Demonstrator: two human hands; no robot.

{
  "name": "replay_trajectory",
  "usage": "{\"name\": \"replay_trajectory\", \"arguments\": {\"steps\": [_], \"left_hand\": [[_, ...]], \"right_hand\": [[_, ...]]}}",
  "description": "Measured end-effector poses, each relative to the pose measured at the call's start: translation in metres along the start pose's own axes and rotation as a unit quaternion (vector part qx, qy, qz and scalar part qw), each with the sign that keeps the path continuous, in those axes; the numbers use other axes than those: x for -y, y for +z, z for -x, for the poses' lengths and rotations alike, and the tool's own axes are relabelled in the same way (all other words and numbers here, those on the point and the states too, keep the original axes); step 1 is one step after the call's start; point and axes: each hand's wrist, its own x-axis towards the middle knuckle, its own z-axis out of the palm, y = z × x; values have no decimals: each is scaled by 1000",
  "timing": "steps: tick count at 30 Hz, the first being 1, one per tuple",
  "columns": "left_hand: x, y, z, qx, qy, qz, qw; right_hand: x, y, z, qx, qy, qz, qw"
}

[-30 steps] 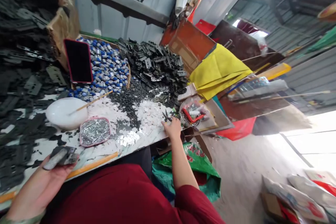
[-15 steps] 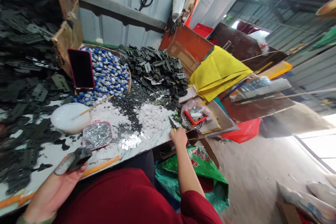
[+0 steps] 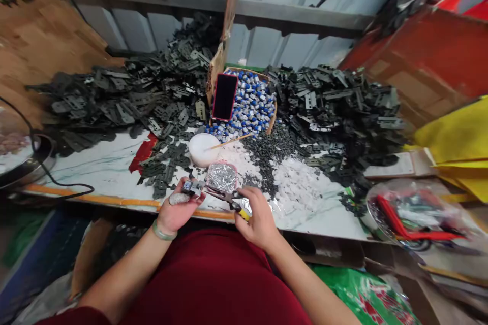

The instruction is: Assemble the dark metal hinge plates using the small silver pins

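Observation:
Near the table's front edge, my left hand [image 3: 178,212] is closed around a small dark, boxy part [image 3: 193,186] with a pale grey end. Its exact kind is hard to make out. My right hand [image 3: 260,217] grips needle-nose pliers [image 3: 227,198] with yellow and black handles. Their jaws point left at the boxy part; whether they touch it I cannot tell. Just behind the pliers lies a pink-rimmed tray [image 3: 236,175] of small shiny metal pins. A white bowl [image 3: 199,151] with a thin wooden stick resting in it stands behind the tray.
A phone [image 3: 224,96] leans before a pile of small blue-and-silver parts [image 3: 253,101]. Dark flat parts are heaped left [image 3: 133,96] and right [image 3: 335,106]. White pieces [image 3: 297,183] lie to my right, near a bowl of tools [image 3: 373,218]. A cable [image 3: 72,185] hangs at left.
The view has swung left. My right hand has brought the pliers from the table's right side over to my left hand, which still holds the dark part.

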Motion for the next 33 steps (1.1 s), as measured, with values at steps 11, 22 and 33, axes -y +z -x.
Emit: {"name": "replay_trajectory", "arguments": {"steps": [11,22,33], "left_hand": [[-6,-5,1,67,-2,-56,996],[-11,-9,4,93,19,-97,991],[-148,-74,52,-87,92,-598,791]], "right_hand": [[3,8,-4,-4,-27,58,998],[-11,18,-6,-12,-50,46,998],[-115,-62,36,-189,304,190,914]]}}
